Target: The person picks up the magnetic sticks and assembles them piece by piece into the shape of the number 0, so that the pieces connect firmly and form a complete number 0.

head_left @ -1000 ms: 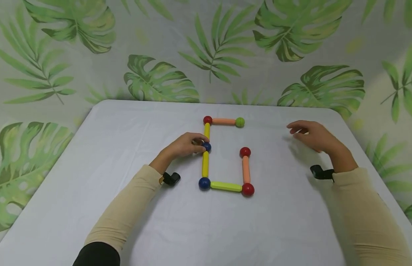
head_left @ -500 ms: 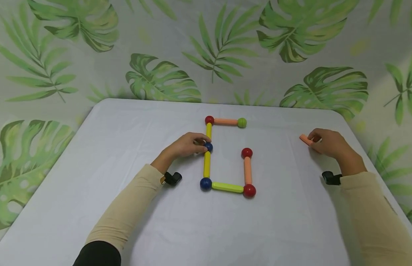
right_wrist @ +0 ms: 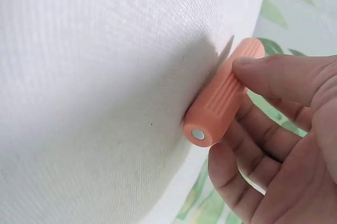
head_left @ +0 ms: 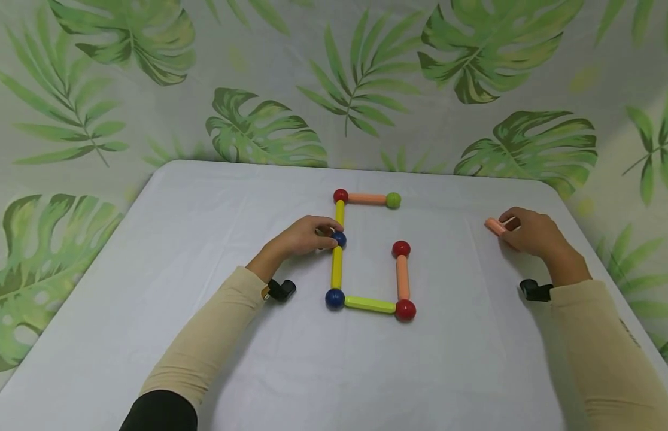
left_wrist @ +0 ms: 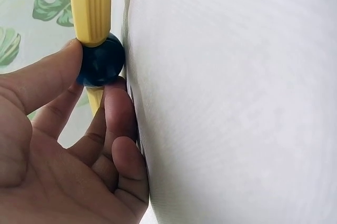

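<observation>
My left hand (head_left: 307,234) pinches a blue ball (left_wrist: 102,61) between thumb and fingers. Yellow rods (head_left: 336,268) join that ball on its near and far sides. At the right of the table, my right hand (head_left: 536,232) pinches a loose orange rod (right_wrist: 224,95); a silvery round spot marks its end. The joined row runs from a far red ball (head_left: 340,196) with an orange rod (head_left: 366,199) and green ball (head_left: 393,200), down to a near blue ball (head_left: 335,299), a lime rod (head_left: 370,304), then a red ball (head_left: 405,310).
Another orange rod (head_left: 402,277) rises from the near red ball to a further red ball (head_left: 401,249). All of it lies on a white-covered table (head_left: 258,371). A leaf-patterned backdrop (head_left: 361,72) stands behind the far edge.
My right hand has moved slightly right and now holds the orange rod, which was mostly hidden a second ago. My left hand keeps its hold on the blue ball.
</observation>
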`<state>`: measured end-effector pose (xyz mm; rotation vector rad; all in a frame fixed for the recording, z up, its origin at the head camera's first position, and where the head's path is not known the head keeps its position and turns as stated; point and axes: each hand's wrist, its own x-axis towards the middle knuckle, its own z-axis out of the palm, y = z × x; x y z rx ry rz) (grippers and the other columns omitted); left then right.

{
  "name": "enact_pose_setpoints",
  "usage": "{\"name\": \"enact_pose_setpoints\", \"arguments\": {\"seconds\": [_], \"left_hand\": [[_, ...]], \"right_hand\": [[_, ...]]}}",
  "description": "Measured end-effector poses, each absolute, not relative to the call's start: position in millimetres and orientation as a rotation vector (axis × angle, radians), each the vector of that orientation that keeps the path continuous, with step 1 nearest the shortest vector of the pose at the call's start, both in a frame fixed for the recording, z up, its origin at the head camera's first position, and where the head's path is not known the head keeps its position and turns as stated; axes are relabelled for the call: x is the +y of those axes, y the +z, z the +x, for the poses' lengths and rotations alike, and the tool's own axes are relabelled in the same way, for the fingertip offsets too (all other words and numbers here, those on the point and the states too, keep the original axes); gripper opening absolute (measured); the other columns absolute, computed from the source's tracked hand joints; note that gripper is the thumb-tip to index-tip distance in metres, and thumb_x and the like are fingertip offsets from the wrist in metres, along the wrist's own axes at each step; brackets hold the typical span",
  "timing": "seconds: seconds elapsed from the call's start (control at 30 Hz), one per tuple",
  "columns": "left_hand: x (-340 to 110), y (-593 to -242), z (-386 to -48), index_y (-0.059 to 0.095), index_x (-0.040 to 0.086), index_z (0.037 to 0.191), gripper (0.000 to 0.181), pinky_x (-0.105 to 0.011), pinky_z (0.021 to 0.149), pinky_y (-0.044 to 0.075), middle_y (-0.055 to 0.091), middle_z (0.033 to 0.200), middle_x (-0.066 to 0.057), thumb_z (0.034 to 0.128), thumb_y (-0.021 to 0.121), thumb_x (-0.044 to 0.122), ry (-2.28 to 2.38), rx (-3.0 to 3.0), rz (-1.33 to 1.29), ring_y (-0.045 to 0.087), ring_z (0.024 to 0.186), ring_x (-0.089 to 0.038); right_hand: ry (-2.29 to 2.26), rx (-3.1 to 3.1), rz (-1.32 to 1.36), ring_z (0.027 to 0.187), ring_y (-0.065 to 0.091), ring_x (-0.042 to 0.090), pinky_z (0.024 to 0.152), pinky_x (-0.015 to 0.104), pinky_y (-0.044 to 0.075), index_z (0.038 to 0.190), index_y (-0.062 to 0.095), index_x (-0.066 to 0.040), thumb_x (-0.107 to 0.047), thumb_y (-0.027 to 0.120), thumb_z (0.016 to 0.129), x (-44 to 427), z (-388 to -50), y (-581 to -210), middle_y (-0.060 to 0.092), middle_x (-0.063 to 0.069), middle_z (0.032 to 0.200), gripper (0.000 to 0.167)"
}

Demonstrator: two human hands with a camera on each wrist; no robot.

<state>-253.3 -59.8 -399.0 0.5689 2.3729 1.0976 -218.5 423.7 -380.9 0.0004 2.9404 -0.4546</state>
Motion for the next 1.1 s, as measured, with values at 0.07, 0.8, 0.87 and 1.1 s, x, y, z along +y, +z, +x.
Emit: {"name": "enact_pose_setpoints", "arguments": {"seconds": [0.07,0.8,0.87,1.1], "left_hand": [[-60,-399,-253,0.064,0.016,0.130,0.036,-0.025,0.080,0.051,0.064,0.124,-0.012,0.0946,0.067,0.020,1.096,2.375,0.567,0.059,0.100,-0.022],[-59,-400,-253,0.064,0.016,0.130,0.036,-0.024,0.079,0.050,0.064,0.121,-0.013,0.0944,0.067,0.020,1.104,2.369,0.579,0.059,0.095,-0.021],[-59,-400,-254,0.064,0.016,0.130,0.036,-0.025,0.078,0.050,0.064,0.121,-0.013,0.0944,0.067,0.020,1.106,2.372,0.573,0.059,0.094,-0.021],[-59,-398,-253,0.064,0.016,0.130,0.036,-0.024,0.079,0.050,0.064,0.122,-0.014,0.0947,0.067,0.019,1.095,2.377,0.573,0.060,0.095,-0.020]], "right_hand": [[-0.475,2.942,-0.003,0.108,0.056,0.048,0.083,0.057,0.045,0.130,0.050,0.003,-0.021,0.057,0.093,425,-218,-382,0.060,0.032,0.124,0.044],[-0.895,2.839,-0.127,0.118,0.055,0.041,0.075,0.029,0.048,0.143,0.045,-0.003,-0.029,0.058,0.099,381,-230,-376,0.056,0.030,0.132,0.052],[-0.937,2.820,-0.140,0.119,0.055,0.041,0.075,0.027,0.048,0.144,0.045,-0.002,-0.029,0.058,0.099,374,-232,-375,0.055,0.030,0.133,0.053],[-1.025,2.775,-0.148,0.116,0.055,0.035,0.076,0.028,0.050,0.146,0.044,-0.005,-0.026,0.059,0.099,349,-241,-376,0.055,0.027,0.134,0.054]]}}
